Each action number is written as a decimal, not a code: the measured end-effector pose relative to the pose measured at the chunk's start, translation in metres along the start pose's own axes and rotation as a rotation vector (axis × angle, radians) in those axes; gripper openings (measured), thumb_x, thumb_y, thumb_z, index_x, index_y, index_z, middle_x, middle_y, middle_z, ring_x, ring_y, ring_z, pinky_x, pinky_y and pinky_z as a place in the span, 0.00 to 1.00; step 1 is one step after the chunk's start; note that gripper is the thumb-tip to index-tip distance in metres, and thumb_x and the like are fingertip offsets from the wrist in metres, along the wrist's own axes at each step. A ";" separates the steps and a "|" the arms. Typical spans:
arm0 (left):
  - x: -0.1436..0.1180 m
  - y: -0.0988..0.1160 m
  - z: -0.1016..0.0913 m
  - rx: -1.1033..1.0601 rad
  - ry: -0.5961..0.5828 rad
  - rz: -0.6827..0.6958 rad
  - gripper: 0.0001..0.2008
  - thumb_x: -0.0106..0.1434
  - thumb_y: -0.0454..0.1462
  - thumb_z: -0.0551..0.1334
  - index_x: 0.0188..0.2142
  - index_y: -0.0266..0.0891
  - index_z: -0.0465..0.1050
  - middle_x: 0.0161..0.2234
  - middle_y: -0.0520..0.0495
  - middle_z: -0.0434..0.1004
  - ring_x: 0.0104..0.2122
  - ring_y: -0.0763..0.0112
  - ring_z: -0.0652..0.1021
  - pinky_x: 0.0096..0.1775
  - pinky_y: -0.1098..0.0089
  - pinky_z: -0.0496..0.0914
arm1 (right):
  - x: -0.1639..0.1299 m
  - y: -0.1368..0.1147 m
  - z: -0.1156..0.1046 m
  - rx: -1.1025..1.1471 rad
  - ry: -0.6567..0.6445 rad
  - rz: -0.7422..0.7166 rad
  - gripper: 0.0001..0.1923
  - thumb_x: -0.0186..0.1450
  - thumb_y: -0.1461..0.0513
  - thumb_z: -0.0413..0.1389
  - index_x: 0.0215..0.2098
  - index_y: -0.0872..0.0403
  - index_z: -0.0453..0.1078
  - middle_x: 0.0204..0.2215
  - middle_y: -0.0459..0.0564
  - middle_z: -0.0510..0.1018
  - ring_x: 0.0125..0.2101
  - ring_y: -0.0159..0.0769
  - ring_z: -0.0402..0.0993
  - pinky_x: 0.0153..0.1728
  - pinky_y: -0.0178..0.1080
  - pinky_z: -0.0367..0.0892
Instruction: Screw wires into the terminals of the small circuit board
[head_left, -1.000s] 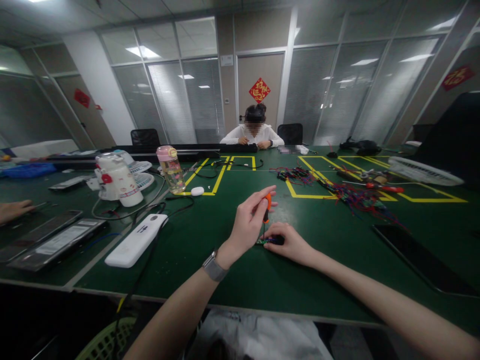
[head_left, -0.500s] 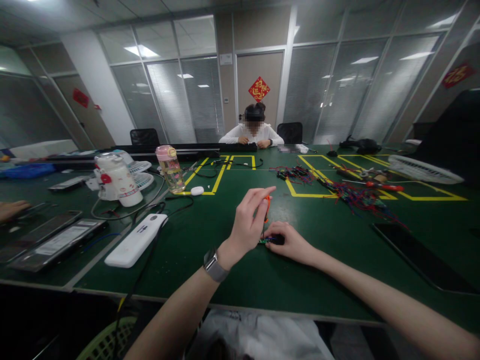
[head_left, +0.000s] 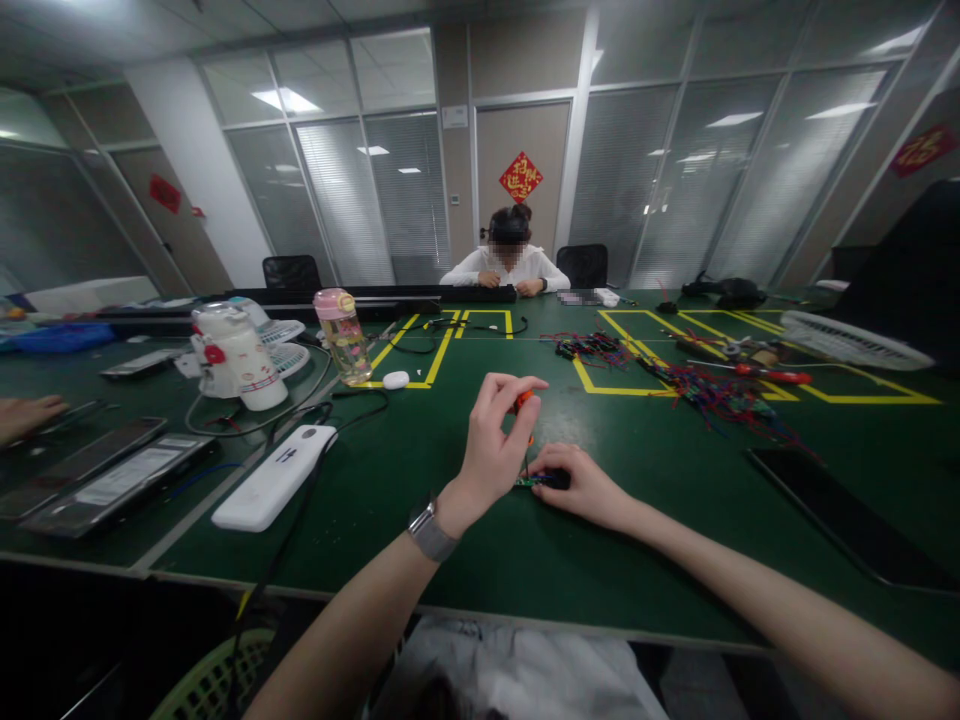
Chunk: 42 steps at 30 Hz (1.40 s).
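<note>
My left hand (head_left: 491, 440), with a watch on its wrist, is raised above the table and closed around a small screwdriver with an orange handle (head_left: 524, 399). The thumb and index finger are at the top of the handle, and the thumb hides part of it. A thin dark shaft points down to a small green circuit board (head_left: 528, 482) on the table. My right hand (head_left: 581, 485) rests on the tabletop and pinches the board together with a dark piece at its right end. Fingers cover much of that piece.
Bundled red and blue wires (head_left: 697, 385) and a red screwdriver (head_left: 772, 373) lie to the right, near a black phone (head_left: 840, 510). On the left are a white power bank (head_left: 274, 478), a pink-lidded bottle (head_left: 343, 335) and a white jug (head_left: 244, 360). A person (head_left: 510, 260) sits opposite.
The fingers of my left hand have shifted around the orange handle, whose top now shows between thumb and index finger. My right hand and the board have stayed in place.
</note>
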<state>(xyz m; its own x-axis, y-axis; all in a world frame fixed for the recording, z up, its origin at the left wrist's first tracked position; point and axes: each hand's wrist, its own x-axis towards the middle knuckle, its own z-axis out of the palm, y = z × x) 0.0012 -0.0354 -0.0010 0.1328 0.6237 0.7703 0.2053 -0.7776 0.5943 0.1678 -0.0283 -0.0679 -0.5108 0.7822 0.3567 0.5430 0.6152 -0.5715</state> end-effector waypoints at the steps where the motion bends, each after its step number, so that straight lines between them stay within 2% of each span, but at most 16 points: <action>1: 0.000 0.001 0.001 -0.055 -0.017 -0.019 0.12 0.69 0.37 0.52 0.45 0.40 0.73 0.42 0.44 0.69 0.40 0.70 0.74 0.41 0.70 0.72 | 0.000 0.000 0.000 -0.002 -0.002 -0.002 0.09 0.57 0.67 0.59 0.35 0.52 0.78 0.31 0.49 0.79 0.35 0.39 0.73 0.43 0.42 0.64; 3: -0.001 0.001 0.003 -0.176 -0.031 -0.049 0.14 0.71 0.37 0.48 0.47 0.40 0.71 0.46 0.43 0.70 0.42 0.68 0.76 0.41 0.69 0.73 | 0.000 -0.001 0.000 -0.002 -0.007 -0.008 0.10 0.56 0.67 0.59 0.36 0.53 0.78 0.31 0.49 0.79 0.35 0.39 0.73 0.42 0.42 0.64; 6: 0.000 0.000 0.004 -0.253 -0.037 -0.076 0.13 0.70 0.37 0.51 0.48 0.40 0.70 0.45 0.43 0.71 0.40 0.69 0.77 0.40 0.70 0.74 | 0.000 -0.001 -0.001 0.001 -0.010 -0.009 0.10 0.57 0.67 0.59 0.36 0.53 0.78 0.31 0.49 0.79 0.34 0.38 0.73 0.41 0.41 0.64; 8: 0.001 -0.002 0.002 -0.186 -0.013 -0.077 0.11 0.67 0.37 0.55 0.47 0.40 0.72 0.41 0.45 0.71 0.38 0.71 0.76 0.39 0.71 0.73 | 0.000 -0.001 -0.001 -0.001 -0.011 -0.003 0.10 0.57 0.67 0.59 0.36 0.53 0.78 0.31 0.49 0.79 0.35 0.38 0.73 0.41 0.41 0.64; 11: 0.002 -0.003 0.000 -0.027 0.085 -0.052 0.05 0.62 0.36 0.62 0.39 0.40 0.75 0.35 0.49 0.69 0.34 0.73 0.73 0.37 0.73 0.69 | -0.001 -0.001 -0.001 -0.004 -0.014 0.006 0.09 0.57 0.66 0.59 0.36 0.53 0.78 0.31 0.49 0.79 0.35 0.38 0.73 0.41 0.41 0.64; 14: 0.002 -0.001 0.000 0.017 0.136 -0.040 0.03 0.62 0.37 0.63 0.35 0.39 0.74 0.34 0.49 0.69 0.34 0.73 0.71 0.37 0.72 0.68 | -0.001 0.000 -0.001 0.005 -0.016 0.009 0.09 0.57 0.66 0.59 0.36 0.52 0.78 0.32 0.49 0.79 0.35 0.39 0.73 0.42 0.41 0.64; 18: -0.001 0.001 0.003 -0.103 0.059 -0.066 0.13 0.70 0.38 0.51 0.46 0.40 0.73 0.40 0.46 0.71 0.38 0.70 0.73 0.40 0.70 0.70 | -0.001 0.000 -0.001 0.021 -0.014 0.009 0.09 0.58 0.66 0.59 0.37 0.53 0.78 0.32 0.50 0.79 0.36 0.39 0.73 0.43 0.42 0.64; 20: -0.003 0.001 0.004 -0.148 0.035 -0.076 0.15 0.71 0.38 0.49 0.49 0.41 0.71 0.42 0.45 0.72 0.40 0.69 0.74 0.42 0.68 0.70 | -0.001 0.000 -0.001 0.023 -0.014 0.005 0.09 0.58 0.66 0.59 0.37 0.53 0.78 0.33 0.50 0.79 0.36 0.40 0.73 0.43 0.43 0.64; 23: -0.002 0.001 0.005 -0.132 0.032 -0.082 0.14 0.70 0.39 0.51 0.49 0.41 0.71 0.40 0.45 0.73 0.38 0.69 0.75 0.40 0.69 0.71 | -0.001 0.000 -0.001 0.021 -0.010 0.007 0.09 0.57 0.66 0.60 0.36 0.53 0.78 0.33 0.50 0.79 0.36 0.39 0.73 0.43 0.43 0.65; 30: -0.001 -0.001 0.003 -0.038 0.052 -0.030 0.08 0.65 0.40 0.60 0.41 0.41 0.75 0.36 0.48 0.69 0.35 0.72 0.72 0.36 0.73 0.69 | -0.002 0.000 -0.002 0.018 -0.013 0.002 0.09 0.58 0.66 0.60 0.36 0.53 0.78 0.32 0.50 0.79 0.36 0.39 0.73 0.42 0.42 0.65; 32: -0.002 0.000 0.002 -0.032 0.044 -0.013 0.10 0.67 0.40 0.57 0.43 0.41 0.74 0.37 0.47 0.69 0.36 0.71 0.72 0.38 0.72 0.69 | -0.001 0.001 -0.002 0.022 -0.013 -0.005 0.09 0.58 0.66 0.59 0.37 0.53 0.78 0.32 0.50 0.79 0.36 0.39 0.73 0.42 0.41 0.65; 36: -0.004 0.003 0.003 -0.080 -0.026 0.024 0.16 0.70 0.37 0.48 0.50 0.41 0.71 0.45 0.44 0.72 0.43 0.68 0.74 0.45 0.67 0.69 | -0.001 0.002 -0.001 0.026 -0.007 -0.016 0.08 0.58 0.66 0.60 0.36 0.53 0.78 0.32 0.49 0.79 0.35 0.38 0.73 0.40 0.41 0.66; 39: -0.005 0.004 0.005 -0.083 -0.035 0.043 0.15 0.69 0.35 0.50 0.52 0.41 0.70 0.44 0.44 0.73 0.41 0.69 0.74 0.43 0.68 0.70 | -0.001 0.002 -0.001 0.029 -0.006 -0.017 0.08 0.58 0.65 0.60 0.36 0.53 0.78 0.31 0.49 0.79 0.34 0.38 0.74 0.40 0.41 0.66; 42: -0.005 0.003 0.006 0.004 0.001 0.089 0.12 0.67 0.35 0.55 0.48 0.42 0.72 0.39 0.46 0.72 0.38 0.71 0.74 0.40 0.70 0.70 | -0.001 0.002 -0.001 0.033 -0.001 -0.015 0.09 0.57 0.65 0.60 0.36 0.53 0.78 0.32 0.50 0.80 0.35 0.39 0.74 0.42 0.42 0.66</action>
<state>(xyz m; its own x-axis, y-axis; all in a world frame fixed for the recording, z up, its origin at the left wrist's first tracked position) 0.0069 -0.0403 -0.0043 0.1494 0.5524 0.8201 0.1971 -0.8294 0.5227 0.1701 -0.0279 -0.0689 -0.5196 0.7726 0.3648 0.5127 0.6235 -0.5903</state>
